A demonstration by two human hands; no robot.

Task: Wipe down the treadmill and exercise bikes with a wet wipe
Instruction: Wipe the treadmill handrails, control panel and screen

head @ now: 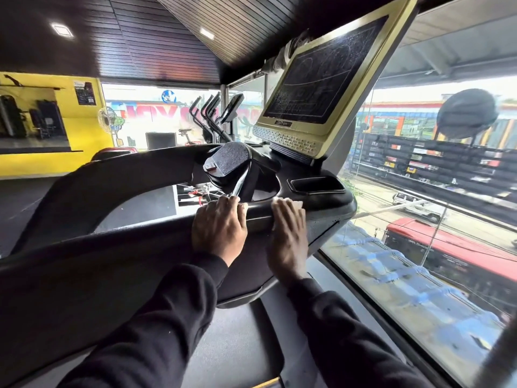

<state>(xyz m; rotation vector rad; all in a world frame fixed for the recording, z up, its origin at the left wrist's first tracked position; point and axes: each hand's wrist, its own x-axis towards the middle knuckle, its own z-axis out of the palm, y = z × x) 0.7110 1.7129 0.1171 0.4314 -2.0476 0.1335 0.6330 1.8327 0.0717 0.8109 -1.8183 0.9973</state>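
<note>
I stand on a treadmill whose black console rail curves across the view. My right hand lies flat on the rail and presses a white wet wipe against it; the wipe shows past the fingertips. My left hand rests on the rail just left of it, fingers curled over the far edge near a silver grip sensor. The gold-framed screen rises above, streaked with smears.
A cup recess sits right of my hands. A glass wall runs close on the right, with a street and a red bus below. Ellipticals and an exercise bike stand beyond the console. The treadmill belt is underfoot.
</note>
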